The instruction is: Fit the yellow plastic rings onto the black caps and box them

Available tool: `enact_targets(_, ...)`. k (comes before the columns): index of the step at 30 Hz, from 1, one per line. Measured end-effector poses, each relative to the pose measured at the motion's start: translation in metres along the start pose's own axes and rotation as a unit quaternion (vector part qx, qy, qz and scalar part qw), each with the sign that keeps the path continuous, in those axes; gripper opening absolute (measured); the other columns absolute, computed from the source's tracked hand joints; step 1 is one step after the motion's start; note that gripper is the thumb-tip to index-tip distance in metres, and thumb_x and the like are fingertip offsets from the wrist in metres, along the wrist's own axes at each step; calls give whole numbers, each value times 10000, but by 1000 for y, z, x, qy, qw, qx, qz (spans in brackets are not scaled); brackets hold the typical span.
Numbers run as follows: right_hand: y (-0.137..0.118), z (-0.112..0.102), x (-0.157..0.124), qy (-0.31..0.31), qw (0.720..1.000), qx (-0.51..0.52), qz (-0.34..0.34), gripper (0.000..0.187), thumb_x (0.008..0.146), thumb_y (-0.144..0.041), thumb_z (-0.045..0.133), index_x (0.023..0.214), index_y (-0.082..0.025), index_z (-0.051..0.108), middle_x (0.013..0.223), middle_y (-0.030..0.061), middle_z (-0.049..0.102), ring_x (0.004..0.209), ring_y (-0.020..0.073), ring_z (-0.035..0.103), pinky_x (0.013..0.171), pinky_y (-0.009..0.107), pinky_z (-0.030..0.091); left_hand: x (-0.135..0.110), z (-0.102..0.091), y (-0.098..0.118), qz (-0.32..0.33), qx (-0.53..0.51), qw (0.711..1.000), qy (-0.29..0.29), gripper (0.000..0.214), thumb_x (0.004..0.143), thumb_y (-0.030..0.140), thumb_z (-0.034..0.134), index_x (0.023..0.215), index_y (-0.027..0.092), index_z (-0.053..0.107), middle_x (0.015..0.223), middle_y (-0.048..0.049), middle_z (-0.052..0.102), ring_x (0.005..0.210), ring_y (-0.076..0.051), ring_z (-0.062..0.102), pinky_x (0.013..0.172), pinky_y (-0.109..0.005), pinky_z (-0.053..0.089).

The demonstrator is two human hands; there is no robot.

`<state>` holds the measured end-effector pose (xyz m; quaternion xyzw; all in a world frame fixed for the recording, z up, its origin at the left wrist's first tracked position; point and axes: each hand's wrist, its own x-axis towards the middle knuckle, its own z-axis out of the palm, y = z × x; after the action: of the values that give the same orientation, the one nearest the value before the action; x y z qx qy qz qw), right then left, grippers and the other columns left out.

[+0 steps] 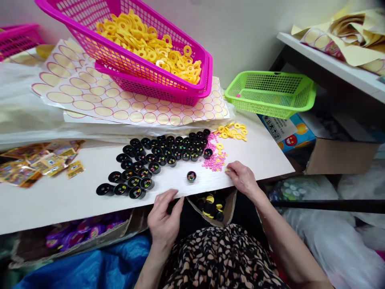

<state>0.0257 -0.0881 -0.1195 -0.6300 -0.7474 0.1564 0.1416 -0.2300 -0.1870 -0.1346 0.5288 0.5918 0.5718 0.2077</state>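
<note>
1. Hands come first in the head view: the left hand (pixel 164 218) is at the near edge of the white table (pixel 69 202), thumb and fingers spread apart, gripping nothing.
2. Right hand (pixel 241 176) rests at the near right of the tabletop, fingertips drawn together just beside the pink beads (pixel 214 163); whether something small is pinched there, I cannot tell.
3. Single cup (pixel 191 176), black, stands upright between the two hands and apart from the others, with small coloured pieces inside.
4. Black cups (pixel 160 160) crowd together to the left and farther back, open tops up, many showing coloured pieces.
5. Pink beads lie loose to the right of that cluster; yellow rings (pixel 232 132) are scattered beyond them.
6. Magenta basket (pixel 120 56), tilted and heaped with ring-shaped pieces (pixel 135 38), sits atop another basket (pixel 144 88) on the far side, over printed sheets (pixel 90 105) marked with ovals.
7. Green basket (pixel 267 107) stands at the far right.
8. Small packets (pixel 48 162) are piled on the left of the table.
9. Below the near edge, an open carton (pixel 232 208) holds black and yellow parts (pixel 209 206); farther left, purple items (pixel 84 230) fill a second box.
</note>
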Motion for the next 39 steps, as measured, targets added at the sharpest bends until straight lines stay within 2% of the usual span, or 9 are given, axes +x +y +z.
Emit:
enact_targets(2, -2, 5, -2, 17, 1000, -23, -11, 139, 834, -235, 443, 844, -214, 579, 836, 26, 572, 778, 165, 548, 659, 252, 362, 16, 14, -6, 62, 83, 994, -20, 315, 705, 227, 676, 1012, 183, 617, 965, -69, 630, 909, -206, 565, 830, -378, 475)
enact_targets(4, -5, 8, -3, 32, 999, -32, -17, 143, 839, -216, 428, 823, -211, 570, 824, 29, 563, 763, 168, 544, 652, 259, 364, 31, 28, -12, 89, 132, 986, -50, 423, 682, 294, 700, 1070, 171, 586, 1026, -94, 611, 972, -237, 535, 843, -397, 469)
enact_targets(6, -12, 8, -3, 55, 998, -14, -29, 135, 841, -202, 424, 826, -204, 558, 825, 37, 558, 762, 172, 539, 658, 266, 372, 39, 38, -18, 86, 149, 982, -72, 490, 638, 333, 732, 1075, 168, 581, 1030, -96, 610, 978, -249, 522, 841, -399, 470)
enact_targets(9, -35, 6, -3, 79, 991, 74, -83, 141, 862, -200, 402, 842, -201, 543, 808, 41, 544, 755, 166, 529, 681, 268, 390, 43, 45, -22, 51, 138, 986, -84, 398, 652, 326, 720, 1008, 183, 611, 940, -67, 635, 923, -230, 528, 804, -372, 476)
enact_targets(13, -76, 9, 2, 37, 971, 155, -181, 144, 875, -198, 405, 841, -202, 545, 759, 29, 522, 733, 155, 511, 675, 262, 395, 40, 46, -18, 31, 135, 984, -115, 243, 716, 307, 661, 936, 207, 633, 875, -36, 650, 869, -201, 528, 773, -338, 453)
enact_targets(17, -97, 17, 9, 11, 967, 107, -229, 182, 879, -178, 397, 814, -186, 566, 737, 32, 516, 716, 157, 484, 663, 267, 376, 39, 44, -13, 40, 154, 979, -128, 210, 730, 267, 629, 933, 211, 632, 878, -27, 654, 863, -196, 521, 771, -327, 426)
enact_targets(26, -102, 15, 14, -31, 960, -25, -278, 219, 854, -104, 377, 802, -165, 581, 759, 49, 530, 736, 169, 459, 668, 271, 337, 39, 43, -9, 48, 190, 969, -150, 178, 724, 243, 600, 896, 197, 610, 839, -21, 638, 863, -198, 501, 777, -319, 392)
enact_targets(31, -108, 13, 16, -40, 949, -81, -301, 212, 779, -43, 395, 770, -152, 577, 742, 57, 531, 705, 177, 436, 637, 283, 313, 39, 44, -11, 52, 189, 969, -150, 186, 727, 226, 586, 908, 193, 610, 852, -26, 644, 866, -199, 508, 777, -326, 392)
enact_targets(39, -115, 19, 17, -31, 944, -117, -307, 155, 775, -78, 442, 775, -144, 582, 751, 77, 536, 711, 197, 440, 639, 314, 318, 39, 44, -13, 53, 187, 970, -146, 139, 755, 228, 556, 876, 196, 615, 844, -32, 648, 852, -198, 525, 762, -325, 397)
